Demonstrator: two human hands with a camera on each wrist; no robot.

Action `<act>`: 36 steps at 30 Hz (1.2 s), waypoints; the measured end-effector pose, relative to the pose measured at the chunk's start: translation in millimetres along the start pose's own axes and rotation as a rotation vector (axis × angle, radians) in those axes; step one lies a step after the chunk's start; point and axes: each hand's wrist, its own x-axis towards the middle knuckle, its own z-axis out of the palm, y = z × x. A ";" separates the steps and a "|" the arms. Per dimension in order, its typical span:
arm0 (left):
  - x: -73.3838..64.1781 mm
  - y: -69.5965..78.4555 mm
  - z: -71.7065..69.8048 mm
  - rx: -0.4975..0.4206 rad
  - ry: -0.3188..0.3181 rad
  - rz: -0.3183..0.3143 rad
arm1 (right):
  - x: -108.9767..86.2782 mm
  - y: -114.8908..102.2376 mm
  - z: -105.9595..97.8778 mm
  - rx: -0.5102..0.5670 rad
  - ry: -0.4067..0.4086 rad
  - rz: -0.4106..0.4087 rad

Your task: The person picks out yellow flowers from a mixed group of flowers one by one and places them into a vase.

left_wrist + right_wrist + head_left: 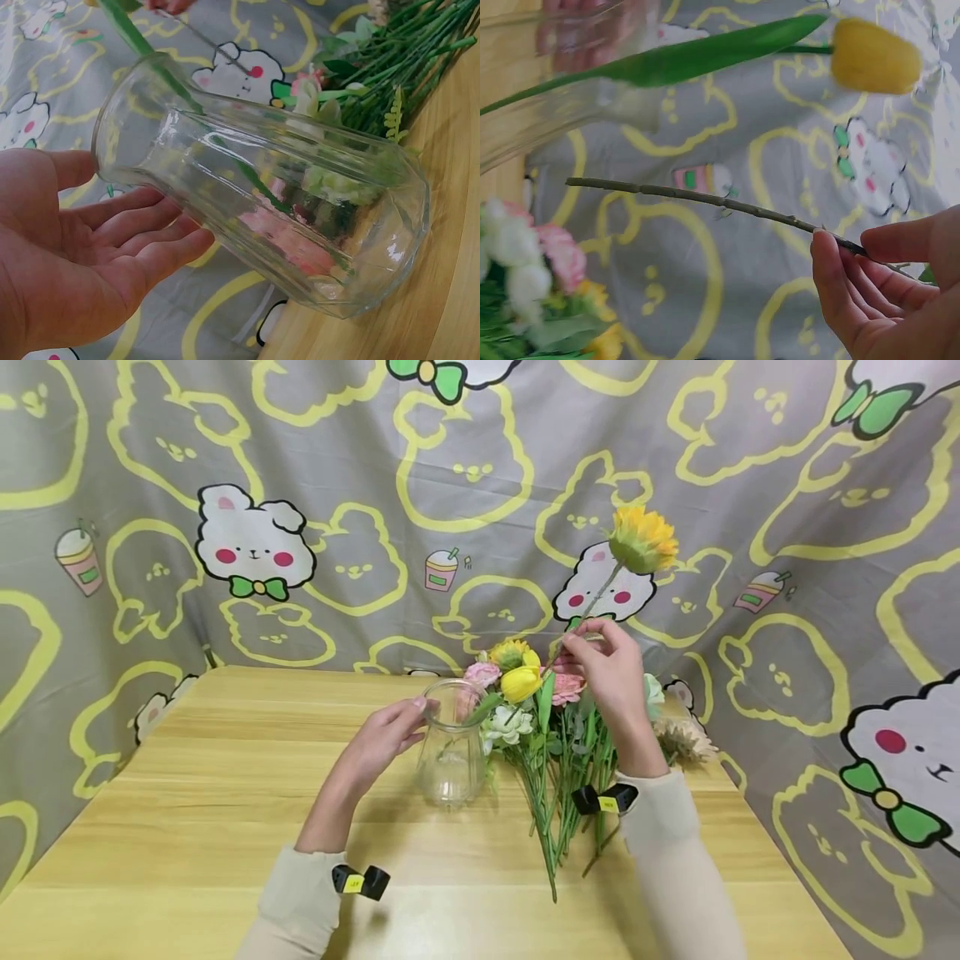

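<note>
A clear glass vase [450,772] stands upright on the wooden table. My left hand [381,742] is at its left side near the rim, fingers extended and touching the glass in the left wrist view. One yellow tulip [876,56] leans out of the vase, its green stem [251,184] visible through the glass. Between thumb and fingertips, my right hand [611,681] pinches the stem of a yellow sunflower [643,539], raised to the right of the vase. The bare lower stem [679,193] points toward the vase, its cut end in the air.
Right of the vase lies a pile of artificial flowers, with white blooms [510,724], pink blooms [566,687] and a beige bloom [686,739]. Their green stems [551,827] spread toward the front. A patterned curtain [352,560] hangs behind the wooden table [225,793].
</note>
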 end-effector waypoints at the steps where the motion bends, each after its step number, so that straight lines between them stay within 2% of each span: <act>1: -0.2 -0.1 0.1 0.000 0.000 0.001 | 0.8 -5.5 1.3 0.010 -0.001 -0.013; 7: -1.2 0.2 -0.3 0.004 0.006 0.006 | 5.0 -32.9 11.7 0.122 -0.010 -0.096; 12: -1.4 -0.8 -1.0 0.002 0.009 0.011 | 6.0 -35.3 22.7 0.189 -0.038 -0.109; 18: -0.8 -1.8 -0.9 -0.003 0.010 0.013 | 5.3 -30.6 31.2 0.125 -0.111 -0.081; 23: 0.9 -0.6 1.1 -0.012 0.007 0.011 | 4.5 -31.9 32.1 0.049 -0.100 -0.100; 26: 1.6 0.1 1.8 -0.009 0.012 0.005 | 5.1 -33.7 31.7 0.034 -0.121 -0.097; 33: 1.5 -0.3 1.3 -0.001 0.010 0.015 | 0.4 -28.3 38.1 0.014 -0.285 -0.043; 36: 0.9 -1.0 1.4 0.003 0.009 0.011 | -4.3 -22.5 43.3 -0.029 -0.317 -0.011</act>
